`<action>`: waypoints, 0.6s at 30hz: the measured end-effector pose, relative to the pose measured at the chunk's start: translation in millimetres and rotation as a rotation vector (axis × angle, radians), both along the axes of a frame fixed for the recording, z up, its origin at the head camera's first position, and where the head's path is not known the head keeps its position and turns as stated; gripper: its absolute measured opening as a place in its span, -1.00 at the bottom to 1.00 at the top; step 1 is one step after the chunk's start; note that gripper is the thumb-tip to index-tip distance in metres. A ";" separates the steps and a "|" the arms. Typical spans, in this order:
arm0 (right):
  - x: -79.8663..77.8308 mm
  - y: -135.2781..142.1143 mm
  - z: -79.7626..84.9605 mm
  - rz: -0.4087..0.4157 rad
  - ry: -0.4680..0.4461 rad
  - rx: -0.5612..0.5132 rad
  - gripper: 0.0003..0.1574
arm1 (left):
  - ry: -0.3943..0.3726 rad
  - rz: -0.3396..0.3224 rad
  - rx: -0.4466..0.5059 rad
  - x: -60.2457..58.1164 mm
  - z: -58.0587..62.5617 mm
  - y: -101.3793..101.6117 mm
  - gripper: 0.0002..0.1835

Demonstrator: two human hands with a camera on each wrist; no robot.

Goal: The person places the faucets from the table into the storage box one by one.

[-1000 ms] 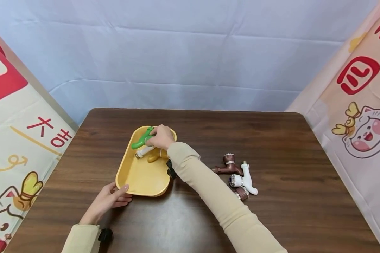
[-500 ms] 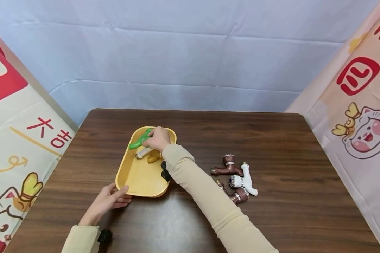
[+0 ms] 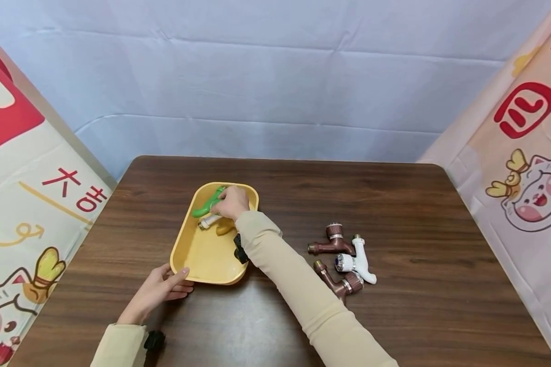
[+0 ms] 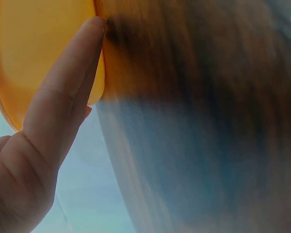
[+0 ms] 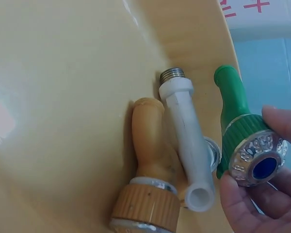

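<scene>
My right hand [image 3: 231, 203] pinches a green tap [image 5: 235, 97] by its ribbed knob, with the thumb on one side and fingers on the other. The tap is at the far left wall of a yellow tray [image 3: 211, 257]. Beside it in the tray lie a white tap [image 5: 184, 126] with a metal thread and an ochre tap [image 5: 150, 141]; my right hand and sleeve partly cover them in the head view. My left hand [image 3: 158, 290] grips the tray's near left corner, thumb at the rim and fingers along the outside, as the left wrist view [image 4: 63, 97] shows closely.
Right of the tray, on the dark wooden table [image 3: 418, 219], lie two brown taps, an upper brown tap [image 3: 332, 244] and a lower brown tap [image 3: 337, 283], and a white tap [image 3: 360, 260] next to them. My right sleeve [image 3: 303, 285] passes close to the lower one.
My right forearm has shifted left, uncovering more of the lower brown tap. The green tap, still in my right hand, has moved slightly within the tray. My left hand stays at the corner.
</scene>
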State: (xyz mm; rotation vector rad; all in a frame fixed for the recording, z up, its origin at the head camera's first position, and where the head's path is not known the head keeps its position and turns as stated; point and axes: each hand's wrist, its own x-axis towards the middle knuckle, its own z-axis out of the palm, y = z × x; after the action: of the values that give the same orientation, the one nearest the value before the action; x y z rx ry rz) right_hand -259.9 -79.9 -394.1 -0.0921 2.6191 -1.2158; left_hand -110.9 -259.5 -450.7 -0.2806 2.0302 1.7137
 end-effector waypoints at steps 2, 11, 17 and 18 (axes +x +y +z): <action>0.1 -0.9 -1.1 0.006 0.018 0.018 -0.62 | 0.002 -0.005 0.003 0.1 -0.3 0.1 -0.45; 2.0 -4.7 -5.1 0.016 0.055 0.043 -0.62 | 0.006 -0.011 0.004 0.4 -1.0 0.0 -0.45; 2.3 -5.3 -7.1 0.011 0.057 0.046 -0.59 | 0.017 -0.003 0.005 -0.7 -0.3 0.9 -0.45; 2.2 -5.3 -7.7 0.011 0.058 0.050 -0.59 | 0.020 -0.004 0.008 -1.0 -0.2 1.1 -0.45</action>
State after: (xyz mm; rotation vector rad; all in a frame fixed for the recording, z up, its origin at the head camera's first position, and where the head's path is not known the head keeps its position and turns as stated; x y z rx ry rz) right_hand -257.7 -85.2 -401.8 -0.1348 2.6934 -1.1605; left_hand -111.9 -258.3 -450.8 -0.2580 2.0357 1.7287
